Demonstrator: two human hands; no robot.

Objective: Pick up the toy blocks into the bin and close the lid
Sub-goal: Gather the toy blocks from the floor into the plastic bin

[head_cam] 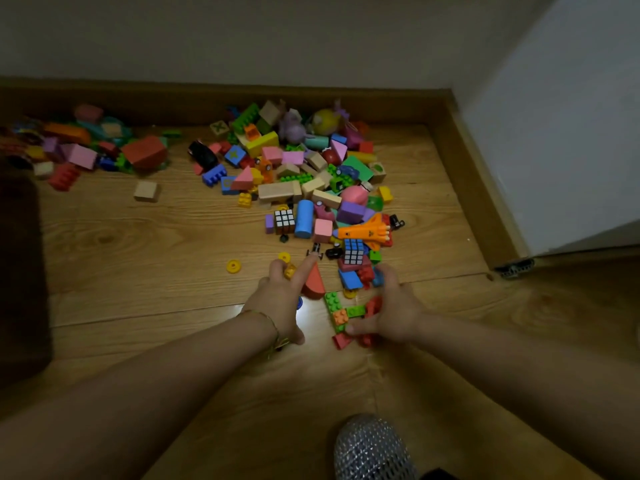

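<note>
barely begun: toy blocks (pixel 298 181) cover the floor (pixel 138 244), no bin visible; left hand (pixel 282 299) spreads open over a red piece (pixel 313 284), right hand (pixel 391 313) cups several bricks (pixel 346 315).

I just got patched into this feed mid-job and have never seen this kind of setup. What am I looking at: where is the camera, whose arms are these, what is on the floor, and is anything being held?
There is no machine here. One camera, worn on a person's head, looks forward and down, so the arms are the wearer's own.

The left hand reaches among small yellow pieces beside a red half-round block. The right hand is cupped over a cluster of red, green and orange bricks; whether it has lifted any, I cannot tell.

A big pile of toy blocks lies on the wooden floor near the wall, with a smaller pile to the left. No bin or lid shows.
</note>
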